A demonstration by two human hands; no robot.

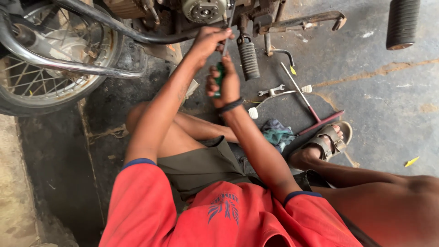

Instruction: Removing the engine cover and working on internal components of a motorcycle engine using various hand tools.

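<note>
Screwdriver [221, 73] with a green handle stands clamped in the right hand [224, 84], its shaft rising to the motorcycle engine [203, 10]. Left hand [208, 41] is closed round the shaft higher up, beside the ribbed footpeg [248, 59]. Spanner [270, 91] and T-handle wrench [308, 107] lie on the concrete floor [379, 100] just beyond.

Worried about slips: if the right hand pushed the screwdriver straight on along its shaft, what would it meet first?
Probably the engine's round cover: the right hand aims the screwdriver up there, though depth is unclear.
</note>
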